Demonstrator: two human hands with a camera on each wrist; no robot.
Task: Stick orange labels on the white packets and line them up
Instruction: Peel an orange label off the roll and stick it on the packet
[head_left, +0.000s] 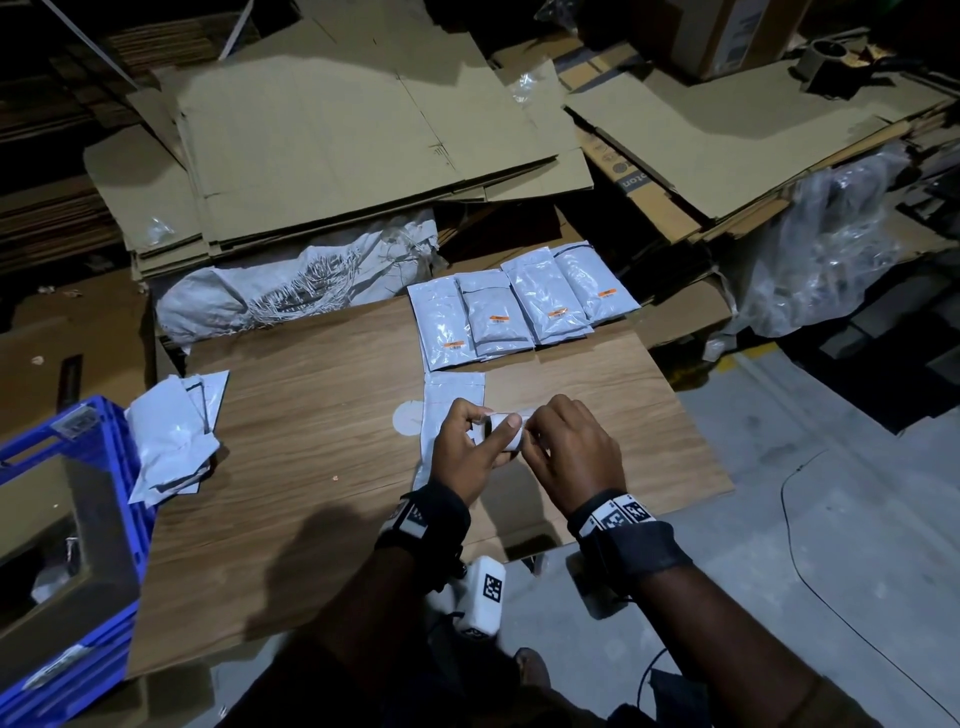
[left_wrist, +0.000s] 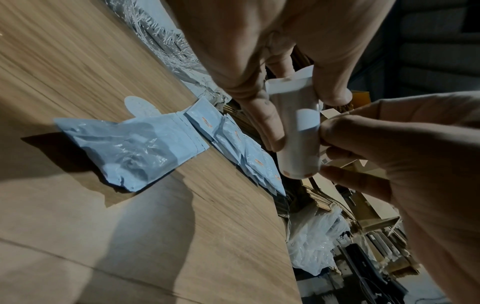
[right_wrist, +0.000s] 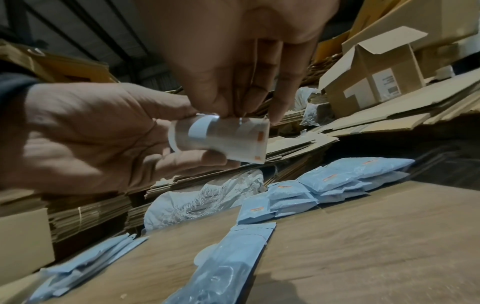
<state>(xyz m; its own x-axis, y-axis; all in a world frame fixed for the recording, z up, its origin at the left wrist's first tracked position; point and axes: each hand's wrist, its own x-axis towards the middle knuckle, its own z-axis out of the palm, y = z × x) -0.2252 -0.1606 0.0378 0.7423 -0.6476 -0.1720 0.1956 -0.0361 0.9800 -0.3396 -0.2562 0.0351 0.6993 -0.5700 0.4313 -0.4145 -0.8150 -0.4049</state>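
Note:
My left hand (head_left: 488, 431) grips a small white label roll (head_left: 506, 427) above the wooden board (head_left: 322, 415). My right hand (head_left: 537, 436) pinches the roll's loose end from the right. In the right wrist view the label roll (right_wrist: 221, 139) shows small orange labels on its strip. Under both hands lies one white packet (head_left: 453, 395) with no label showing. At the board's far edge, several white packets (head_left: 519, 306) with orange labels lie side by side in a row. The left wrist view shows the label roll (left_wrist: 296, 139) and the bare white packet (left_wrist: 135, 152).
A loose pile of white packets (head_left: 171, 436) lies at the board's left edge beside a blue crate (head_left: 67, 545). Flattened cardboard sheets (head_left: 337, 140) and a grey sack (head_left: 291, 291) lie behind the board. Clear plastic wrap (head_left: 831, 249) lies at the right, and grey floor (head_left: 805, 519) runs past the board's right edge.

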